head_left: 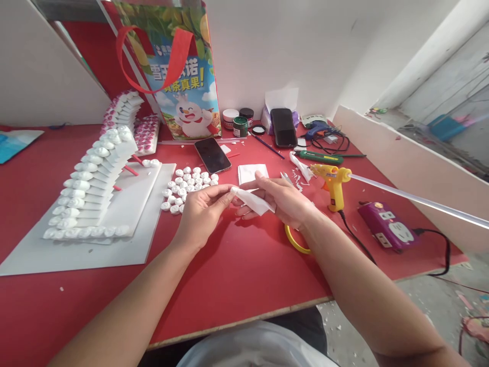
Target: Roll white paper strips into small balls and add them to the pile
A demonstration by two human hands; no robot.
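Between my hands, above the red table, is a white paper strip (255,201), rolled or folded at its left end. My left hand (206,208) pinches that left end between thumb and fingers. My right hand (280,199) is behind and beside the strip's loose right part, its fingers together around it, some of them hidden by the paper. Beyond my hands is a stack of white paper squares (252,172). Several small white rolled rosettes (187,184) lie left of the stack, close to my left hand.
A fan-shaped white model (91,188) stands on boards at the left. At the right are a yellow glue gun (333,183) with a long stick and a purple power socket (387,227). A phone (213,155), paint jars (240,126) and a printed bag (183,76) are farther back.
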